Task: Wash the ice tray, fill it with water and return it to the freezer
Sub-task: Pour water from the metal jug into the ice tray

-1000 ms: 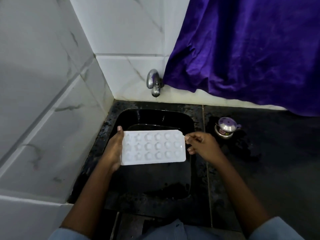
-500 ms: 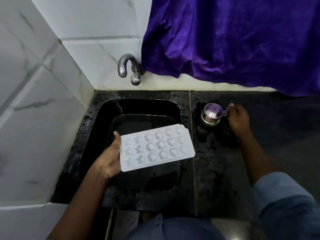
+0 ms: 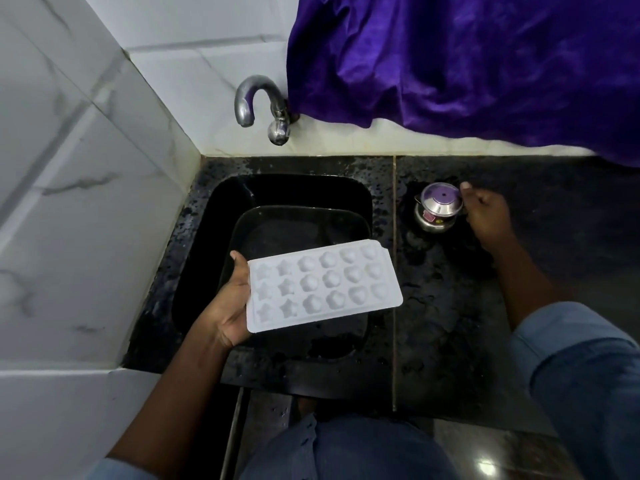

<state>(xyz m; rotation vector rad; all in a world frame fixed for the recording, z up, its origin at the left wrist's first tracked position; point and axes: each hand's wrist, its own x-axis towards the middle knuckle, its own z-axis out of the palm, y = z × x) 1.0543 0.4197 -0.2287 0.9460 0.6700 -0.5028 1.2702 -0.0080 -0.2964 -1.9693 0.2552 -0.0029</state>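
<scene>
A white ice tray (image 3: 323,285) with star, round and heart moulds hangs over the black sink (image 3: 207,244), tilted slightly up at its right end. My left hand (image 3: 230,308) grips its left short edge from below, thumb on the rim. My right hand (image 3: 485,214) is out on the wet counter, fingers curled around the handle side of a small steel pot with a purple lid (image 3: 438,207). The handle itself is hidden behind the pot. The steel tap (image 3: 258,103) on the back wall is dry, with no water running.
A black basin (image 3: 249,223) lies inside the sink under the tray. White marble-look tiles (image 3: 79,188) wall the left side. A purple curtain (image 3: 467,60) hangs over the back right. The black counter (image 3: 446,323) is wet, with a joint line right of the sink.
My right hand let go of the tray's right end and moved right to the small steel pot, now closing on its handle side. The left hand alone holds the tray, tilted.
</scene>
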